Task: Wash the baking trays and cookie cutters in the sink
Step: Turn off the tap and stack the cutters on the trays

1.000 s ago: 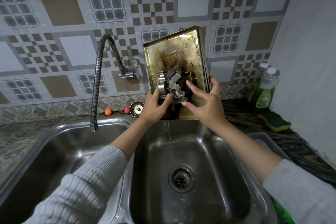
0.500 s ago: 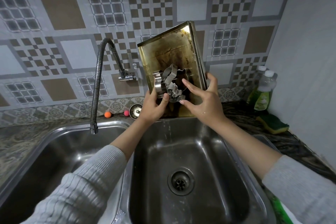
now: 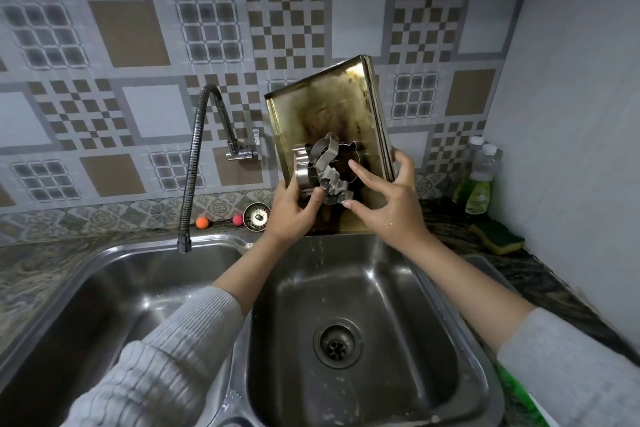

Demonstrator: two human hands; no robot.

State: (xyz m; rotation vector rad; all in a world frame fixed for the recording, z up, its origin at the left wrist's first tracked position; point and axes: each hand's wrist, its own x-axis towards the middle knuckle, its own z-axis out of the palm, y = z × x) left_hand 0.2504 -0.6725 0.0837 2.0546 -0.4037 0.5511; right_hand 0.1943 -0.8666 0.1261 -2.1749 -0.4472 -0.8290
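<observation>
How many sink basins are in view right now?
2. The left basin lies under the faucet spout; the right basin, with its drain showing, lies below the stained baking trays. Both are cut off at the frame's bottom edge.

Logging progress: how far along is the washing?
Nothing looks washed: the baking trays are stained brown. In hand: the left hand and right hand hold them tilted over the right basin, with cookie cutters on top. Left: all washing; faucet dry.
</observation>
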